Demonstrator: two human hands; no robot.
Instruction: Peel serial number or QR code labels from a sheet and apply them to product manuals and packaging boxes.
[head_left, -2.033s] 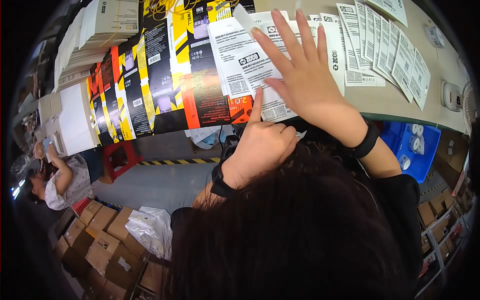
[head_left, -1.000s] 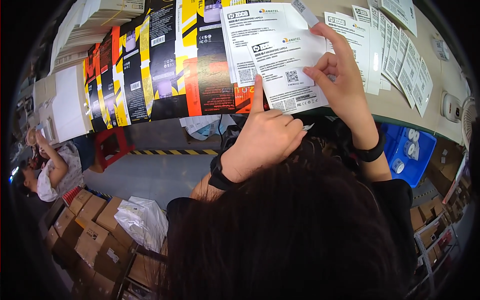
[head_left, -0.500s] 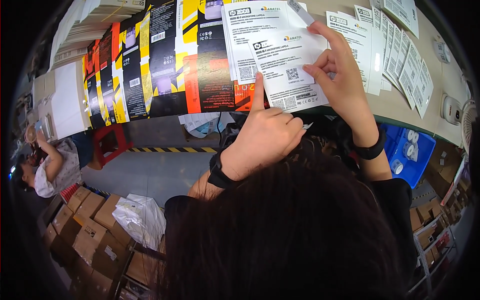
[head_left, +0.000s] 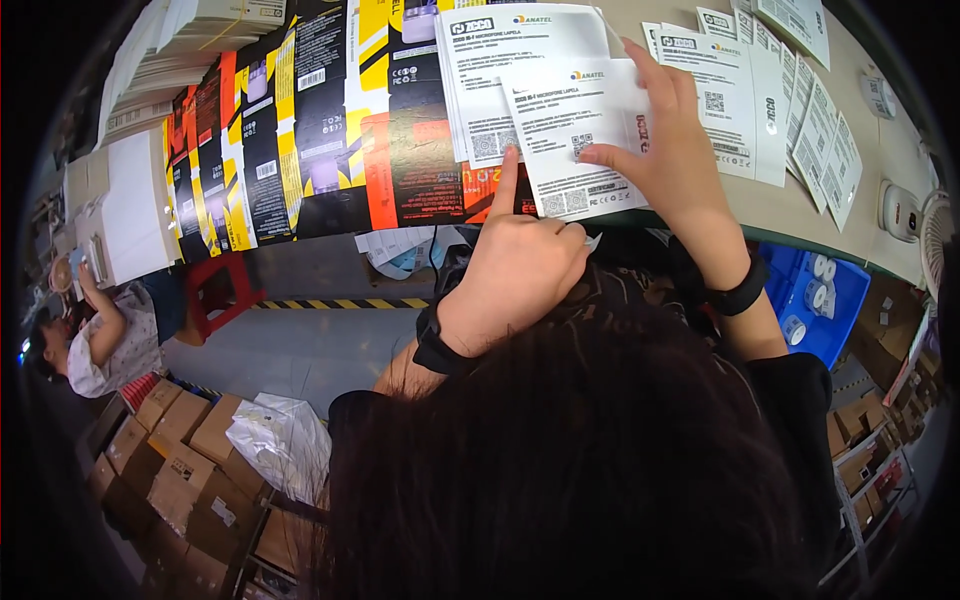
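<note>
A packing workshop or warehouse. Rows of flattened black, yellow and orange cartons (head_left: 300, 130) and printed white leaflets (head_left: 770, 80) cover the workbench (head_left: 800, 215) around the hands; stacked brown cardboard boxes (head_left: 170, 450) sit on the floor far below-left.

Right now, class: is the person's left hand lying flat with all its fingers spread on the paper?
No: the left hand is curled, only its index finger pressing the white printed sheet.

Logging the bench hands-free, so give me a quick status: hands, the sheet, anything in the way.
Left hand fisted, forefinger pinning the white leaflet stack. Right hand pinching the top printed leaflet, lifted. Flat black-and-yellow cartons left, more leaflets right; nothing blocking.
</note>
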